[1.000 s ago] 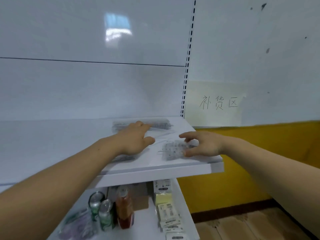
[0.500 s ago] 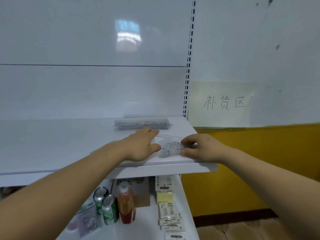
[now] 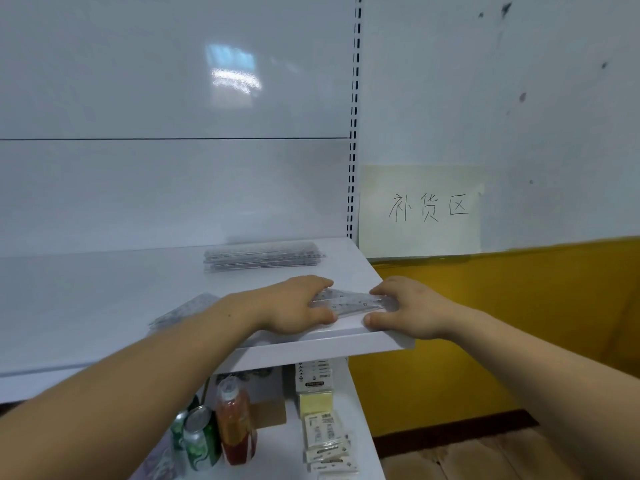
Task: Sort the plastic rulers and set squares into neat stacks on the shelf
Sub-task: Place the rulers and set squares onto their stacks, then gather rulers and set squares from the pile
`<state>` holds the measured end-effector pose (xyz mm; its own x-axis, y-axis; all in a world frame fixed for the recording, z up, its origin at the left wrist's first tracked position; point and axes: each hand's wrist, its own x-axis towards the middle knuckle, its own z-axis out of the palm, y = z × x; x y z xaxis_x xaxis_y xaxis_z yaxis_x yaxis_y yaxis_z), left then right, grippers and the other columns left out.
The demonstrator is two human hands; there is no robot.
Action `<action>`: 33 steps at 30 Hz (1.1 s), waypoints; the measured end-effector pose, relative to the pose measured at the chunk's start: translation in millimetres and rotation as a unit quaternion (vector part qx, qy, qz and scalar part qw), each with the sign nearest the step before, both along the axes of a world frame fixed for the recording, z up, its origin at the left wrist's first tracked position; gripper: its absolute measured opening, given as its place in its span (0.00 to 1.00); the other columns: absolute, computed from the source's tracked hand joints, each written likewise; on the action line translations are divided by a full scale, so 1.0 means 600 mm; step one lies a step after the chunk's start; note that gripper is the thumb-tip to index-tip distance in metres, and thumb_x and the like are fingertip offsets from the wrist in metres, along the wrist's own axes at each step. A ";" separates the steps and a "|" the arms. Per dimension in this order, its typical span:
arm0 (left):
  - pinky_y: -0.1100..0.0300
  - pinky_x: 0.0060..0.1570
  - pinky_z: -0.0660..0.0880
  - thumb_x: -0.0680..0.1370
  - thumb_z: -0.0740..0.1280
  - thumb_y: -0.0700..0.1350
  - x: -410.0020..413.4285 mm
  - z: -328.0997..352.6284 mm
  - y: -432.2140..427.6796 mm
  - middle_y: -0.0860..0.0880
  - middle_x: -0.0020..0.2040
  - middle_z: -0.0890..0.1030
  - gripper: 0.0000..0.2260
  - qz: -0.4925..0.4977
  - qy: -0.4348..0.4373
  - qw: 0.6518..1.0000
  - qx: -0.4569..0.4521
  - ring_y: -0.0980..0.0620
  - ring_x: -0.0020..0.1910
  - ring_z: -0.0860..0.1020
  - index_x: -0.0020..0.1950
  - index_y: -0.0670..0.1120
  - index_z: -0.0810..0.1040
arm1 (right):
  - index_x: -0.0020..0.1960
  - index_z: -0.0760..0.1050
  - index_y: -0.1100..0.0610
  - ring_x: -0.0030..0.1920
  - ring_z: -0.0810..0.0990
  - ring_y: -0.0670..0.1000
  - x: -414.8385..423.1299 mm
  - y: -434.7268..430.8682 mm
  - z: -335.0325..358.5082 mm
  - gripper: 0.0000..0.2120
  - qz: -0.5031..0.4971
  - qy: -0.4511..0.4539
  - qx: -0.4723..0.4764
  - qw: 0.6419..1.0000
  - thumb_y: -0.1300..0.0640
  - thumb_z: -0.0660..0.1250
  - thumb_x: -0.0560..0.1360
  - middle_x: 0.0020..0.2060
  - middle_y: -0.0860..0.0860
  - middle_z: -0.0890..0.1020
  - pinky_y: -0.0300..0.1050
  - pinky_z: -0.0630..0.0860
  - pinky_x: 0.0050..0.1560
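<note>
At shelf (image 3: pixel 86 299) front edge, left hand (image 3: pixel 298 304) and right hand (image 3: pixel 412 306) clasped opposite ends of set squares (image 3: pixel 349 301), fingers curled; ruler stack (image 3: pixel 263 258) lay apart at 12 o'clock.

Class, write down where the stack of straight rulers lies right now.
In the head view, the stack of rulers lies at the back of the upper shelf, right of centre, near the slotted upright and behind the set squares.
</note>
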<state>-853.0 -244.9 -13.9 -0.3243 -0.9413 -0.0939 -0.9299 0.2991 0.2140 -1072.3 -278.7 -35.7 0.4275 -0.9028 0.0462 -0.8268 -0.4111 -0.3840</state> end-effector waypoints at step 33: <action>0.53 0.72 0.57 0.77 0.61 0.61 0.268 0.051 0.147 0.49 0.77 0.56 0.33 0.221 -0.009 0.973 -0.064 0.48 0.74 0.58 0.77 0.50 0.54 | 0.72 0.64 0.51 0.69 0.67 0.53 0.305 0.022 0.120 0.29 0.148 0.075 -0.069 0.984 0.38 0.60 0.76 0.70 0.51 0.68 0.48 0.63 0.68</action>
<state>-692.0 -156.6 16.6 0.1147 -0.9929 0.0320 -0.9773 -0.1070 0.1829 -889.1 -265.5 36.6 0.6823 -0.7271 0.0760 -0.7060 -0.6823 -0.1899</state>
